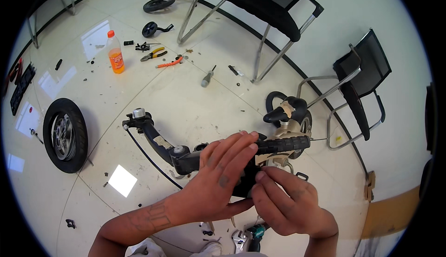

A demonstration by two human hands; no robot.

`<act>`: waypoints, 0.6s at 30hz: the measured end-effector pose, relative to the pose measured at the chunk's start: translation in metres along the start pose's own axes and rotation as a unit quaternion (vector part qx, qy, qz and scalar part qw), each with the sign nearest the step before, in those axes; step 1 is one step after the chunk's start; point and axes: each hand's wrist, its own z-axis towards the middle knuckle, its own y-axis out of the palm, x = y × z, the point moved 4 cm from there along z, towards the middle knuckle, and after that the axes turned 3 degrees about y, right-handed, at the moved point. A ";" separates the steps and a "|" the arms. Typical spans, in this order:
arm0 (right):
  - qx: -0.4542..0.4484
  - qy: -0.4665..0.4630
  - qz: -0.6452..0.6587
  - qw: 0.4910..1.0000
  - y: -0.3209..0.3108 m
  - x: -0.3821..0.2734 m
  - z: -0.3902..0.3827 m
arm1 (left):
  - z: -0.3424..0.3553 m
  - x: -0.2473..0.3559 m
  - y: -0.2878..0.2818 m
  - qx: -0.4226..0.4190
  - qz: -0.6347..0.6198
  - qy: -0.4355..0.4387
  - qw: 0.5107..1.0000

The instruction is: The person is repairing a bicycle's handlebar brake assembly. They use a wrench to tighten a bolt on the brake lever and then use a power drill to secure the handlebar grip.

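Note:
A partly dismantled small bike stands before me, with a dark handlebar part [189,162] and a ribbed black handlebar grip [285,144]. My left hand [216,178] lies over the bar beside this grip, its fingers together on top and its thumb beneath a black piece [244,187]. Fingers of my right hand [285,203] are pinched at the right side of that black piece. Whatever small thing lies between those fingertips is hidden. A black cable [148,157] curves from the bar's left end down behind my left wrist.
A loose wheel [65,135] stands at left. Beyond the bike lie a screwdriver [208,78], pliers [154,54] and an orange drink bottle [116,55]. Near my feet are an adjustable wrench [240,240] and a power drill [256,236]. Chairs [253,1] stand along the wall.

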 end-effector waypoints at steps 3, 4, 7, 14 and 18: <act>0.012 0.026 -0.019 0.999 0.002 -0.001 -0.005 | 0.001 0.002 0.000 0.001 0.011 -0.006 1.000; 0.013 0.035 -0.021 0.999 0.003 -0.002 -0.006 | 0.001 0.002 0.000 -0.001 0.017 -0.009 1.000; 0.007 0.042 -0.071 0.997 0.003 -0.009 -0.009 | 0.001 -0.001 0.002 -0.008 0.012 -0.014 1.000; 0.128 0.231 0.132 0.956 0.004 0.013 -0.042 | 0.004 0.000 0.005 0.007 0.016 0.016 1.000; 0.476 0.308 0.232 0.790 0.011 0.015 -0.084 | -0.005 0.001 -0.004 0.000 0.019 0.018 1.000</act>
